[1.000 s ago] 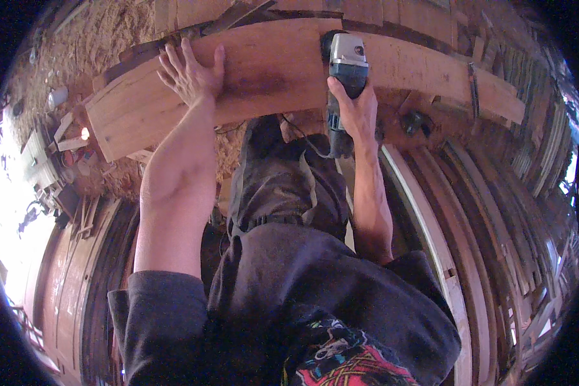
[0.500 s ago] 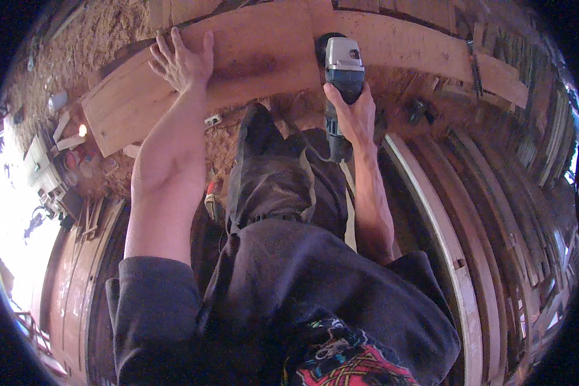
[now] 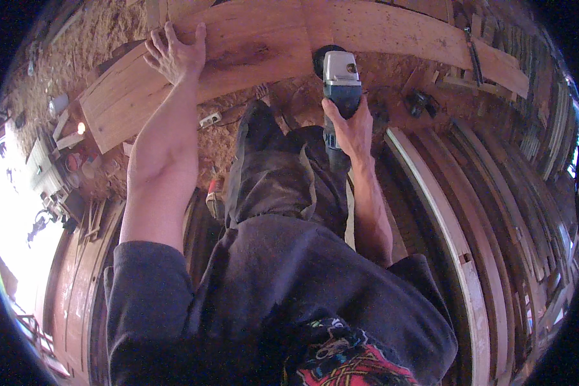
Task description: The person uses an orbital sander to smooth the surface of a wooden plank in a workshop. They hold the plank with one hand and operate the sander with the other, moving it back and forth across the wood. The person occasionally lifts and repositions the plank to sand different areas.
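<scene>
A long reddish-brown wooden board (image 3: 257, 38) lies crosswise in front of me. Toward its left end, my left hand (image 3: 175, 56) rests on the wood with the fingers spread. My right hand (image 3: 352, 128) is wrapped round the body of an angle grinder (image 3: 342, 80), blue-grey with a silver head. The grinder's dark round disc (image 3: 321, 59) overlaps the near edge of the board; whether it presses on the wood I cannot tell. A dark smudge or grain patch shows on the board between my two hands.
Sawdust covers the ground around the board. A white power socket strip (image 3: 210, 119) lies near my left forearm, and a dark power tool (image 3: 421, 103) sits to the right. Long planks (image 3: 457, 244) are stacked at lower right. Scraps and a small light (image 3: 81, 128) are at left.
The grinder and my right hand have come slightly nearer to me, toward the board's near edge. My left hand has shifted a little to the left, still flat on the board.
</scene>
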Demonstrator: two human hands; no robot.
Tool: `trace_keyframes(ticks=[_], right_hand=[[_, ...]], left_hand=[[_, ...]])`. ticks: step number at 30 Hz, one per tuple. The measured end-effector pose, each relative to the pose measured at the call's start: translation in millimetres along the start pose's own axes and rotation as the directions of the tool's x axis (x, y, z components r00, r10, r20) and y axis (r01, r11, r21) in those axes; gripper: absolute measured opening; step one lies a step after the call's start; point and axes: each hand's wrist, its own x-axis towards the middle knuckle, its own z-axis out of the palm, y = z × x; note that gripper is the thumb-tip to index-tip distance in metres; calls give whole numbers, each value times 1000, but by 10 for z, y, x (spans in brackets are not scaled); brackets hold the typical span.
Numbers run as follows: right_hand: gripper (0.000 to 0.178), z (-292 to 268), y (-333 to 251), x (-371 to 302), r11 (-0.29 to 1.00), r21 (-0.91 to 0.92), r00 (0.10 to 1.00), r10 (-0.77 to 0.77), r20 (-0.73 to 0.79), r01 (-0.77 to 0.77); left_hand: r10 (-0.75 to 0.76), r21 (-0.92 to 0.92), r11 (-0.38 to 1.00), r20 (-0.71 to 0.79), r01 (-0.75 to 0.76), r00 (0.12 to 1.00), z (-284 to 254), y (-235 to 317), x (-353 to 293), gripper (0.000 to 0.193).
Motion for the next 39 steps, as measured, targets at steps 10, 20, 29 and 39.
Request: trace_keyframes(ticks=[10, 20, 29, 39], right_hand=[[66, -51, 22, -68, 998, 53, 1000, -19, 5, 19], [67, -107, -64, 201, 998, 9, 997, -69, 21, 69], [72, -137, -192, 486, 995, -88, 998, -49, 31, 52], [65, -49, -390, 815, 991, -89, 995, -100, 18, 102]], left_hand=[[-2, 4, 1000, -8, 2, 1000, 33, -16, -8, 101], [-29, -31, 999, 13, 29, 1000, -14, 67, -93, 100], [-15, 14, 1000, -15, 15, 1000, 27, 84, -179, 99], [-14, 30, 999, -26, 14, 1000, -29, 129, -171, 96]])
